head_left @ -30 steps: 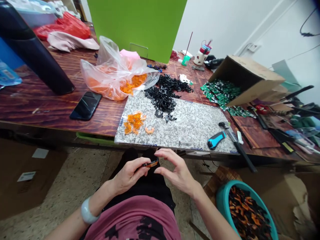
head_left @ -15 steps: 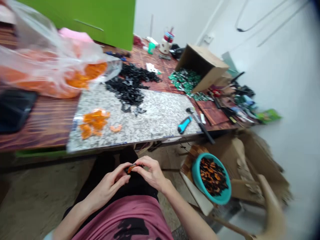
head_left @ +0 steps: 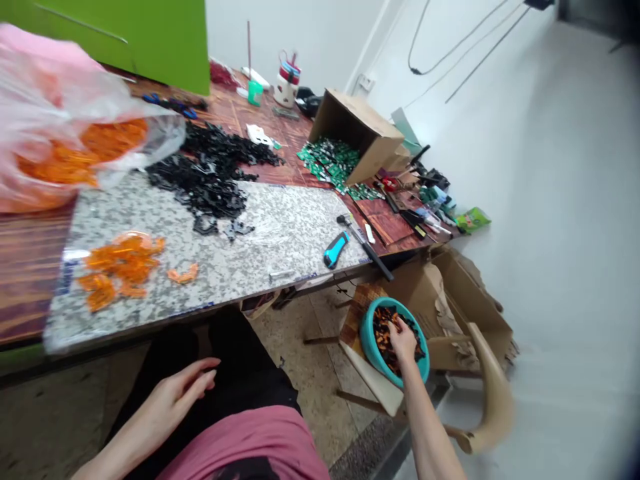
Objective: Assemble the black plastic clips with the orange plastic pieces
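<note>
1. See right hand inside turquoise basin, fingers bent down at the top layer of black-and-orange pieces. Cannot tell whether grasping one or merely touching: fingertips partly hidden.
2. Find these pieces heaped within the basin rim; note basin on wooden seat, off the table's front edge.
3. See left hand above black trousers, apart from the tabletop. Read as released: fingers loosely bent, thumb separated from forefinger.
4. Record speckled slab on wooden table, along the front edge.
5. Locate loose orange parts near slab's front-left corner; single orange part just right of these.
6. Locate black parts at slab's back edge, left portion, spilling onto the wood behind.
7. Note translucent bag of orange parts overlapping back-left corner.
8. Find blue-and-black cutter near front-right corner; beside it, black-handled hammer-like tool across right edge, handle projecting beyond table's front edge.
9. See green circuit boards spilling from tipped cardboard box, behind back-right corner.
</note>
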Demonstrator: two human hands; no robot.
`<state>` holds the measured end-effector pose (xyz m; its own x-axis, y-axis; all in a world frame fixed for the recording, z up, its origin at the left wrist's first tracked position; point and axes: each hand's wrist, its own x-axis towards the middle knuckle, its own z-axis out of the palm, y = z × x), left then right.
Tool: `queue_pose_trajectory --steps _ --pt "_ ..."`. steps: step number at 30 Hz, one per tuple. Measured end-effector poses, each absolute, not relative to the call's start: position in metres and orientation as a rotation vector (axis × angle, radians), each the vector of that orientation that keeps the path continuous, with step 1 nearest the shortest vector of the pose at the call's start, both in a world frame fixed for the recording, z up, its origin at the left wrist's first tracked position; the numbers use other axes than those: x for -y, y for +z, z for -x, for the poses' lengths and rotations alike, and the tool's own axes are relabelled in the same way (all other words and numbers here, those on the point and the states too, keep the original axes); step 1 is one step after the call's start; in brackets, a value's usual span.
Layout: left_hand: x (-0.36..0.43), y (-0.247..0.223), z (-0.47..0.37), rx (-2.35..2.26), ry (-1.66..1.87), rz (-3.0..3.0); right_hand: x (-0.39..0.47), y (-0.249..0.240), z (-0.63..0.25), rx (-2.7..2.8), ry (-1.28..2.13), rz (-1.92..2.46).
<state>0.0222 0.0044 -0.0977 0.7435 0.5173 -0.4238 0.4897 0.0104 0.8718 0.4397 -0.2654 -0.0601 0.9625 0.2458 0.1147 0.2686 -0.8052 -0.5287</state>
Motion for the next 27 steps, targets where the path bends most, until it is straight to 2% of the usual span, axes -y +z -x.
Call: queue_pose_trajectory --steps 5,11,17,21,27 --pt "0.003 -0.079 -0.028 -0.845 0.061 -1.615 0.192 -0.043 -0.404 0.72 0.055 2.368" --pt "0.009 -0.06 -0.033 -0.831 0.063 -1.658 0.058 0.019 -0.327 1.307 0.062 1.874" --pt "0.014 -0.05 -0.029 -0.853 0.115 -1.668 -0.044 0.03 -0.298 1.628 0.127 1.847" --pt "0.017 -0.048 -0.018 -0.874 0.137 -1.636 -0.074 0.024 -0.293 1.659 0.161 1.904" --pt "0.016 -0.041 -0.006 -0.915 0.16 -1.572 -0.076 0.022 -0.284 1.646 0.298 1.842"
